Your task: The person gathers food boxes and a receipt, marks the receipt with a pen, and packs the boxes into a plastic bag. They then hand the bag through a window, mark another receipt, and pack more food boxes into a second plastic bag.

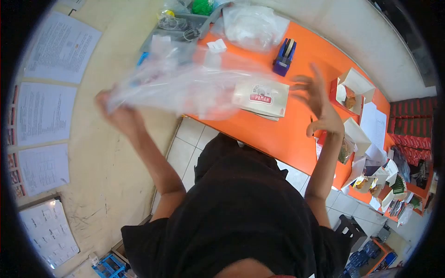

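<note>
A clear plastic bag (185,90) is stretched out in the air over the left part of the orange table (259,134). Its left end is gripped by my left hand (121,113), whose fingers are closed on it. My right hand (317,102) is raised over the table with its fingers spread and nothing in them. Between my hands lies a stack of white printed paper pieces (273,99) with a red logo, partly covered by the bag. A blue tape dispenser (284,58) stands behind it.
Open food boxes (354,92) and paper sheets (374,123) lie on the right. A grey tray (178,34) and a pile of plastic bags (252,28) are at the back. Red boxes (410,120) are stacked at far right. A wall with posted sheets (48,113) borders the left.
</note>
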`<state>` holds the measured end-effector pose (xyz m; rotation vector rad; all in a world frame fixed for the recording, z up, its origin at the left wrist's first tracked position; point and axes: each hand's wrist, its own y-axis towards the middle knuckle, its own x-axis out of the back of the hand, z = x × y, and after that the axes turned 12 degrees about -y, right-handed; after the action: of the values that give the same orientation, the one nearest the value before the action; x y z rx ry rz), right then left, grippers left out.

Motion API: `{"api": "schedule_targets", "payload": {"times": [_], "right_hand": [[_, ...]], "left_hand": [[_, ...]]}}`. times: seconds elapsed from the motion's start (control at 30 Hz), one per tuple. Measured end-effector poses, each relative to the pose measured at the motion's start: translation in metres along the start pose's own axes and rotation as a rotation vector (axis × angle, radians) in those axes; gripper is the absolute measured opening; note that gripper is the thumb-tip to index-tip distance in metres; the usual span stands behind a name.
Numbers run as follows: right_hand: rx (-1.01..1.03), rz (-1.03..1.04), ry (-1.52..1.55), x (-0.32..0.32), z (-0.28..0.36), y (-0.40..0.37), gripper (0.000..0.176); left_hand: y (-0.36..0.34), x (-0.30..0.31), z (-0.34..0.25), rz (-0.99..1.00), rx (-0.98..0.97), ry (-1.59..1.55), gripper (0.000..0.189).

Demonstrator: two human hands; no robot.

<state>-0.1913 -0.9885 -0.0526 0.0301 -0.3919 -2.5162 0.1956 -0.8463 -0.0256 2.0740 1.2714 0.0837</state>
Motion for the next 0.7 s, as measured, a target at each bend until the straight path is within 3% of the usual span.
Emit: {"api": "schedule_targets", "payload": {"times": [0.03,0.07,0.13,0.17,0.2,0.23,0.27,0.3,0.37,0.4,0.43,0.47,0.5,0.53,0.57,0.6,0.63,0.67,0.7], "right_hand": [[0.058,0.197,0.156,-0.004,-0.004,0.012,0.063],[0.026,0.166,-0.179,-0.005,-0.026,0.026,0.067],[-0.001,0.155,-0.715,-0.012,-0.086,0.042,0.072],[0.010,0.177,-0.917,-0.018,-0.116,0.043,0.073],[-0.164,0.256,-1.115,-0.027,-0.127,0.042,0.072],[-0.347,0.331,-1.309,-0.034,-0.131,0.041,0.072],[-0.354,0.324,-1.322,-0.039,-0.129,0.040,0.072],[-0.417,0.307,-1.217,-0.043,-0.125,0.036,0.067],[-0.524,0.264,-1.118,-0.050,-0.129,0.020,0.063],[-0.494,0.220,-0.861,-0.050,-0.138,0.012,0.063],[-0.440,0.168,-0.615,-0.046,-0.137,0.010,0.064],[-0.453,0.141,-0.638,-0.043,-0.136,0.006,0.064],[-0.550,0.066,-0.389,-0.047,-0.133,0.000,0.062],[-0.627,-0.008,-0.129,-0.050,-0.128,-0.006,0.062],[-0.622,-0.021,-0.128,-0.050,-0.119,-0.009,0.062],[-0.608,-0.142,0.076,-0.053,-0.107,-0.010,0.064],[-0.588,-0.249,0.288,-0.059,-0.098,-0.012,0.066],[-0.567,-0.230,0.431,-0.060,-0.094,-0.017,0.046],[-0.738,-0.120,0.741,-0.057,-0.095,-0.019,0.044]], "left_hand": [[-0.001,0.004,-0.024,-0.127,0.041,-0.161,0.010],[-0.009,0.000,-0.049,-0.125,0.041,-0.165,0.010],[-0.044,-0.011,-0.072,0.481,0.143,0.224,0.013],[-0.069,-0.013,-0.053,0.753,0.282,0.298,0.017],[-0.093,-0.015,-0.020,0.995,0.460,0.345,0.023],[-0.124,-0.017,0.014,1.121,0.599,0.327,0.029],[-0.155,-0.023,0.044,1.121,0.596,0.228,0.031],[-0.185,-0.030,0.074,1.123,0.595,0.129,0.034],[-0.228,-0.025,0.139,1.054,0.992,0.001,0.034],[-0.243,-0.011,0.188,1.066,0.950,0.135,0.036],[-0.239,-0.028,0.170,1.039,0.901,0.190,0.036],[-0.234,-0.046,0.152,1.010,0.855,0.246,0.036],[-0.208,-0.070,0.084,0.950,0.824,0.241,0.033],[-0.202,-0.065,0.094,0.974,0.640,0.176,0.038],[-0.187,-0.059,0.108,0.982,0.452,0.116,0.046],[-0.156,-0.065,0.098,1.058,0.509,0.111,0.047],[-0.120,-0.075,0.064,1.057,0.442,0.251,0.047],[-0.084,-0.084,0.029,1.054,0.378,0.391,0.047],[-0.063,-0.091,0.002,0.956,0.184,0.660,0.045]]}}
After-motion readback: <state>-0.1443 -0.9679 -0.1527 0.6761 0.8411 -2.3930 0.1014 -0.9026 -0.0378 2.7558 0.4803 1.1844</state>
